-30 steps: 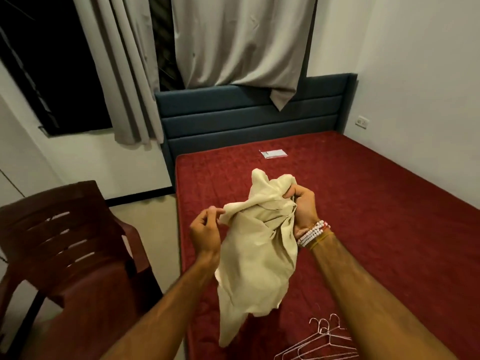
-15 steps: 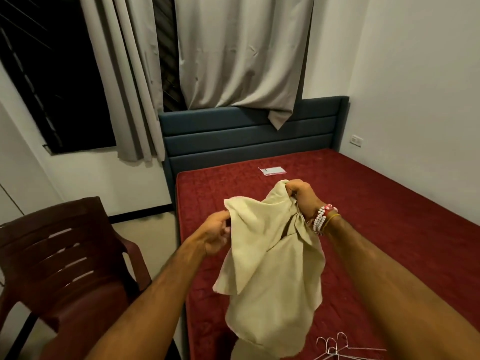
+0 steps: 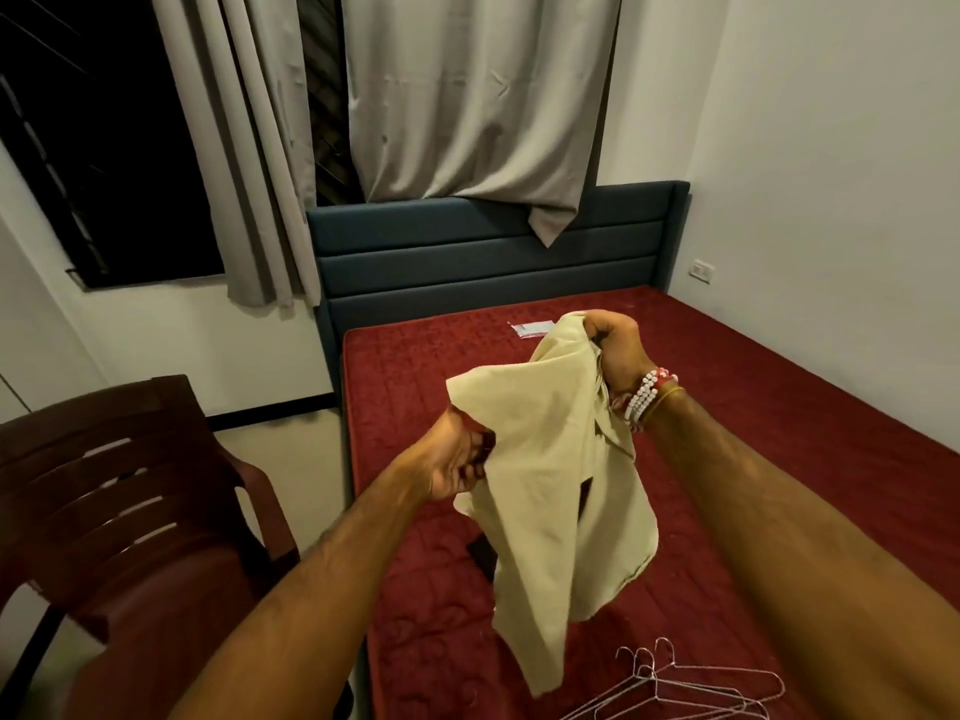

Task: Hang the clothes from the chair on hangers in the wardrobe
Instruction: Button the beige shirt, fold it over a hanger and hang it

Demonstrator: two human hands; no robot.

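Observation:
A cream shirt [image 3: 556, 491] hangs in the air over the red mattress [image 3: 753, 423]. My right hand [image 3: 618, 350], with bead bracelets at the wrist, grips its top edge high up. Lower and to the left, my left hand [image 3: 457, 459] clutches another part of the fabric. Several thin wire hangers [image 3: 691, 688] lie on the mattress near the bottom edge of the view. The dark brown plastic chair [image 3: 119, 511] stands at the left with nothing visible on its seat. No wardrobe is in view.
A blue padded headboard [image 3: 488, 257] backs the bed, with grey curtains [image 3: 467, 96] and a dark window [image 3: 104, 137] above. A small white packet [image 3: 530, 328] lies near the head of the mattress. A dark flat object [image 3: 480, 553] shows under the shirt. White wall at right.
My right hand has lifted the shirt's top edge higher and farther away, spreading the fabric. My left hand stays gripped on it lower down. More of the hangers shows.

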